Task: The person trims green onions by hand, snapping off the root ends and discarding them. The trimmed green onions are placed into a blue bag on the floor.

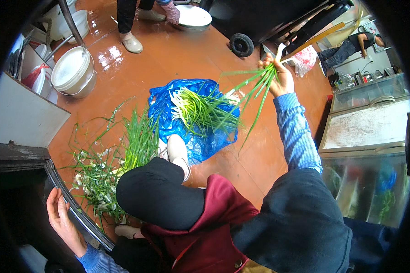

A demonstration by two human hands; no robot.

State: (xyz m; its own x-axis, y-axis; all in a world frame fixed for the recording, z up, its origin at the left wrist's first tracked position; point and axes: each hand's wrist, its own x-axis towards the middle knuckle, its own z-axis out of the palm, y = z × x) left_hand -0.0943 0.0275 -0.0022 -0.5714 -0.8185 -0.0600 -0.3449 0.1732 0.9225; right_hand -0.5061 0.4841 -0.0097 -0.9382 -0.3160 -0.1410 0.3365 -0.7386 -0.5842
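Observation:
My right hand [279, 77] is raised over the floor, its fingers closed around a small bunch of green onions [264, 82]. The white root ends stick up above the fist, and the long leaves hang down to the left. My left hand [63, 218] is held out at the lower left, empty, with the fingers apart. On the floor in front lies a blue plastic bag [205, 150], with a pile of green onions [194, 109] on it, white ends to the left. Left of the bag lie more green onions [140, 136] beside loose trimmings and peelings [99, 184].
A beige shoe [177, 148] touches the bag's near edge. A lidded white bucket [73, 73] stands at left. Ahead, another person's gloved hand [172, 13] is at a round white-topped container [193, 16]. A black wheel [242, 45] and a glass-fronted cabinet [365, 126] are on the right.

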